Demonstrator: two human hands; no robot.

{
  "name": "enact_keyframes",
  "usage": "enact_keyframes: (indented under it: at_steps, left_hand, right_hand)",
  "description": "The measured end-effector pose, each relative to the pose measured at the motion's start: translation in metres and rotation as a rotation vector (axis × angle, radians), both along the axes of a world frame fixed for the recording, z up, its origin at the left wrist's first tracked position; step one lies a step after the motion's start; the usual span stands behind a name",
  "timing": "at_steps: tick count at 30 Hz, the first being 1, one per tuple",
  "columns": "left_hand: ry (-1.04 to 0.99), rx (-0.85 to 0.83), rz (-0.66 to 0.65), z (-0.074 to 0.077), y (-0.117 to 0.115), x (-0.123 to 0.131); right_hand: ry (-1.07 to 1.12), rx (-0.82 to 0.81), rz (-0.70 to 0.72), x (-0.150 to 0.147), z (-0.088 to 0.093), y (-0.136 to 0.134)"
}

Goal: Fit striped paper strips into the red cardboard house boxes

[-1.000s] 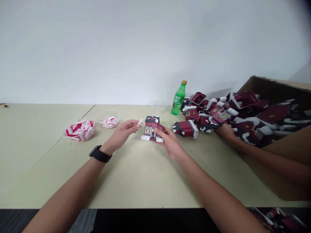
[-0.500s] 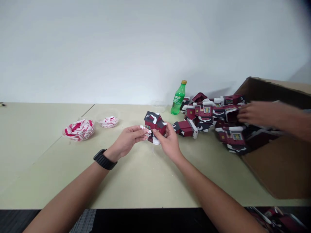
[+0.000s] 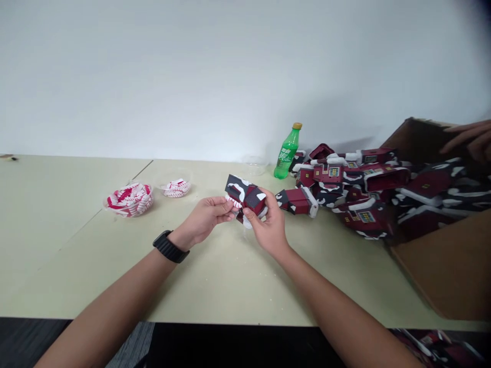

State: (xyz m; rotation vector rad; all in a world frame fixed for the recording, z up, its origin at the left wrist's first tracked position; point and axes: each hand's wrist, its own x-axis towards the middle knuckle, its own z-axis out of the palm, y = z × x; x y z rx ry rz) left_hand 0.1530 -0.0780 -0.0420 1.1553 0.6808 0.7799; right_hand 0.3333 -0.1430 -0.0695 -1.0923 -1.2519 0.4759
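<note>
The model house (image 3: pixel 245 197) tilts with its roof up-left, long axis slanting. The left hand (image 3: pixel 203 220) pinches a striped piece (image 3: pixel 233 202) against it; the right hand's (image 3: pixel 268 227) curled fingers grip it, with open table (image 3: pixel 218 286) nearside.

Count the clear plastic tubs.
3: the clear plastic tub of red-and-white pieces, a smaller one right of it, and one by the green bottle. More may be hidden.

No legible text. Green plastic soda bottle with yellow cap (image 3: pixel 287 158): white lettering on label, too small and blurred to read. Dark-red model houses (image 3: pixel 245 197): painted windows and white trim only, no readable characters seen.
</note>
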Motion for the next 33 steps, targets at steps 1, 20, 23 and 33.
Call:
enact_keyframes:
  at_steps: [1,20,23,33]
  left_hand:
    - [0.003,-0.005,0.001,0.0,0.0,0.0]
    - [0.105,0.061,-0.009,-0.002,0.001,0.003]
    - [0.233,0.214,0.081,-0.005,0.004,0.003]
    - [-0.053,0.462,-0.035,-0.012,0.007,0.008]
  right_hand:
    - [-0.018,0.004,-0.003,0.0,0.0,-0.001]
    - [-0.144,0.137,-0.058,0.007,-0.01,0.005]
    - [-0.089,0.113,-0.017,0.01,-0.011,0.007]
    - [-0.002,0.047,0.164,0.012,-0.008,0.006]
